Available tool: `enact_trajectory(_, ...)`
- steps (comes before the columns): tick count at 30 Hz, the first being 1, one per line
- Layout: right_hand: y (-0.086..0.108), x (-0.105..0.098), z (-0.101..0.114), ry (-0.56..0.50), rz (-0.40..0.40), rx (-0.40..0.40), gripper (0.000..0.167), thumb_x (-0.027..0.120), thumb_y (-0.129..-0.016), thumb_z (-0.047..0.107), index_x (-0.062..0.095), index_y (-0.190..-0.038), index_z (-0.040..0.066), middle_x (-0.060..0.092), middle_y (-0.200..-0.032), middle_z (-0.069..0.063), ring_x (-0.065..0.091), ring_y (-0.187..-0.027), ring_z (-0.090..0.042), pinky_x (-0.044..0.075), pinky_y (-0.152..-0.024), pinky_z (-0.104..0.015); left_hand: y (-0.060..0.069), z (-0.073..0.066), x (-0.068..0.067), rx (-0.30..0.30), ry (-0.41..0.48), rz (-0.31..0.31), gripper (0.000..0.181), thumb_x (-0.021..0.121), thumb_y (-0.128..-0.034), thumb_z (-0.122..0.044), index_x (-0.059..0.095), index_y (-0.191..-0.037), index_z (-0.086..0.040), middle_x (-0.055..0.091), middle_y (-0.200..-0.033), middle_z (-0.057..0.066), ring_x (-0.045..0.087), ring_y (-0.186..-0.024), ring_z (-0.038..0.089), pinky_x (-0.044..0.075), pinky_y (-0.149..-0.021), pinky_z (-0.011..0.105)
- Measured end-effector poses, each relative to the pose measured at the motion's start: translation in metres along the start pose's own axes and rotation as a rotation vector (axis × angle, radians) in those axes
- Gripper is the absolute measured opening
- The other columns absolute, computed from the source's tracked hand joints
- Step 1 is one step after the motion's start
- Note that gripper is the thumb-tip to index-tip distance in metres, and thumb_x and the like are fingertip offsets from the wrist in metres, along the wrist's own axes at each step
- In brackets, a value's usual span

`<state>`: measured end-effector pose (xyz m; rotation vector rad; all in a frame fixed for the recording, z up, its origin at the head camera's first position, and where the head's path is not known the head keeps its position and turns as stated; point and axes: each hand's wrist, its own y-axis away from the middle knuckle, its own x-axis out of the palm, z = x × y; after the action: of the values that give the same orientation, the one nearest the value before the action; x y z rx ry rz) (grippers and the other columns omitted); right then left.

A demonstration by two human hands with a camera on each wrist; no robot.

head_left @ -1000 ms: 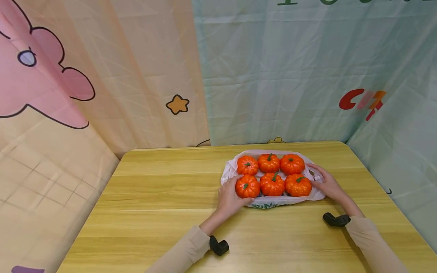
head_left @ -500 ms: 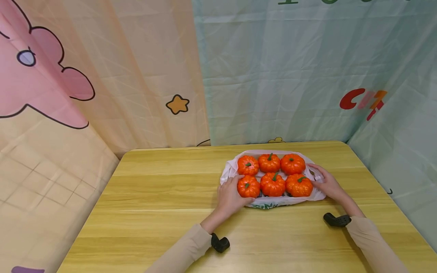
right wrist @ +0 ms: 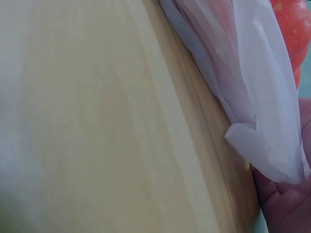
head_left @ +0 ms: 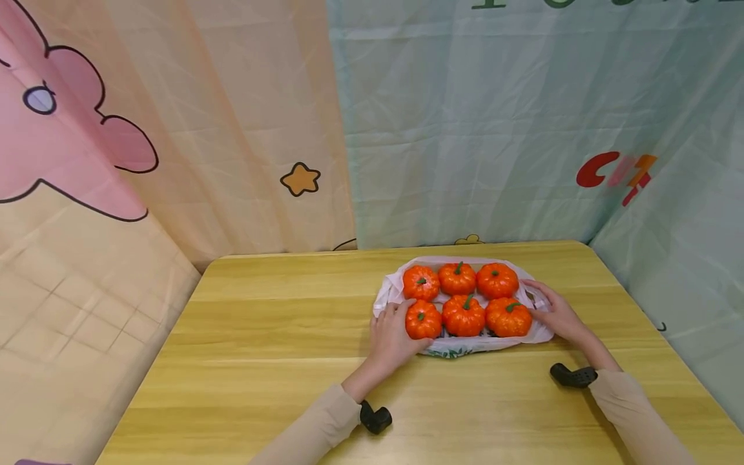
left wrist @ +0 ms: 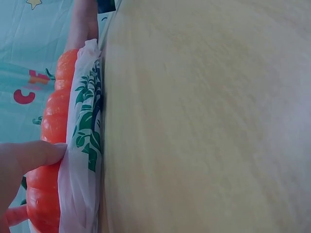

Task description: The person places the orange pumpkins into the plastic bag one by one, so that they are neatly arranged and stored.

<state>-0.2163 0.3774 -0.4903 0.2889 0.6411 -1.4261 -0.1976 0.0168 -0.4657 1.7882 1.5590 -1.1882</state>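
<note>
A white plastic bag (head_left: 389, 290) with a green leaf print lies spread on the table, seemingly around a shallow container. Several small orange pumpkins (head_left: 464, 315) with green stems sit in it in two rows. My left hand (head_left: 392, 336) grips the front-left pumpkin (head_left: 423, 320), thumb at the front and fingers on its far-left side. The left wrist view shows that thumb (left wrist: 41, 153) on the pumpkin beside the bag's rim. At the bag's right end, my right hand (head_left: 560, 316) rests on the rim with fingers extended. White plastic (right wrist: 265, 82) partly hides it in the right wrist view.
The wooden table (head_left: 279, 323) stretches left and in front of the bag. Printed curtains (head_left: 261, 129) hang behind it and at both sides. A black device (head_left: 374, 418) is worn at each wrist.
The front-left pumpkin has shifted slightly to the right under my left hand. My right hand and the other pumpkins stay in place.
</note>
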Motion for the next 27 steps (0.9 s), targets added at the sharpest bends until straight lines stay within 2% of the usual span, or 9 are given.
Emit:
enact_trajectory(3,0.000,0.002,0.001,0.012,0.003,-0.017,0.056,0.060,-0.090,0.000,0.038,-0.141,-0.005,0.035,-0.143,-0.033,0.024,-0.131,-0.050,0.018,-0.110,-0.012,0.002,0.000,-0.002,-0.006,-0.012,-0.011,0.075,0.082,-0.0675,-0.047,0.053,-0.131,-0.019,0.058,-0.111,0.007,0.055,-0.104,0.025,0.040,-0.087,0.043)
enact_trajectory(5,-0.001,0.003,0.001,0.017,0.005,-0.035,0.056,0.061,-0.090,0.000,0.038,-0.140,-0.004,0.036,-0.142,-0.033,0.026,-0.131,-0.049,0.017,-0.097,0.001,0.003,-0.001,-0.004,-0.009,-0.021,-0.023,0.075,0.083,-0.0664,-0.047,0.053,-0.130,-0.019,0.058,-0.109,0.008,0.055,-0.102,0.026,0.041,-0.086,0.044)
enact_trajectory(14,-0.005,0.002,0.004,0.000,0.030,-0.035,0.055,0.059,-0.091,0.002,0.037,-0.141,-0.005,0.034,-0.144,-0.034,0.026,-0.131,-0.048,0.017,-0.091,0.005,0.006,-0.001,-0.008,0.011,-0.044,-0.033,0.077,0.082,-0.0679,-0.048,0.051,-0.132,-0.018,0.057,-0.115,0.009,0.054,-0.107,0.026,0.043,-0.088,0.046)
enact_trajectory(17,-0.004,-0.001,0.005,0.028,0.038,-0.034,0.052,0.057,-0.095,0.008,0.038,-0.141,-0.004,0.035,-0.143,-0.033,0.036,-0.131,-0.029,0.022,-0.092,0.003,0.009,0.005,-0.011,0.063,-0.022,-0.051,0.074,0.078,-0.0718,-0.049,0.051,-0.133,-0.017,0.054,-0.125,0.009,0.050,-0.113,0.027,0.040,-0.090,0.046)
enact_trajectory(19,-0.002,-0.004,0.006,0.078,0.027,-0.041,0.050,0.057,-0.096,0.011,0.040,-0.140,-0.003,0.042,-0.138,-0.032,0.047,-0.118,-0.012,0.031,-0.089,0.000,0.013,0.014,-0.018,0.118,-0.010,-0.077,0.069,0.076,-0.0758,-0.047,0.051,-0.133,-0.017,0.051,-0.133,0.010,0.047,-0.118,0.029,0.037,-0.092,0.047)
enact_trajectory(21,0.002,-0.009,0.006,0.145,0.005,-0.066,0.049,0.058,-0.095,0.012,0.043,-0.139,-0.002,0.047,-0.133,-0.029,0.048,-0.108,-0.003,0.036,-0.084,-0.004,0.017,0.027,-0.027,0.187,-0.043,-0.119,0.065,0.072,-0.0793,-0.046,0.052,-0.134,-0.017,0.047,-0.141,0.011,0.046,-0.122,0.031,0.037,-0.095,0.048)
enact_trajectory(22,0.004,-0.012,0.006,0.188,-0.012,-0.083,0.049,0.060,-0.094,0.013,0.044,-0.138,-0.003,0.048,-0.131,-0.028,0.049,-0.105,-0.004,0.037,-0.082,-0.006,0.019,0.036,-0.033,0.218,-0.070,-0.135,0.065,0.071,-0.0803,-0.045,0.051,-0.136,-0.018,0.045,-0.145,0.012,0.045,-0.125,0.032,0.037,-0.097,0.050)
enact_trajectory(24,0.007,-0.020,0.005,0.276,-0.047,-0.134,0.052,0.065,-0.090,0.013,0.046,-0.136,-0.003,0.050,-0.129,-0.028,0.051,-0.107,-0.019,0.041,-0.090,-0.022,0.023,0.056,-0.046,0.278,-0.140,-0.158,0.067,0.069,-0.0809,-0.044,0.050,-0.139,-0.018,0.039,-0.151,0.012,0.042,-0.131,0.035,0.036,-0.102,0.054)
enact_trajectory(27,0.010,-0.036,0.003,0.406,-0.097,-0.207,0.062,0.071,-0.085,0.017,0.044,-0.139,0.000,0.046,-0.136,-0.029,0.040,-0.121,-0.044,0.031,-0.106,-0.049,0.027,0.092,-0.071,0.337,-0.245,-0.152,0.075,0.068,-0.0801,-0.049,0.044,-0.144,-0.018,0.031,-0.156,0.011,0.032,-0.140,0.037,0.032,-0.108,0.059)
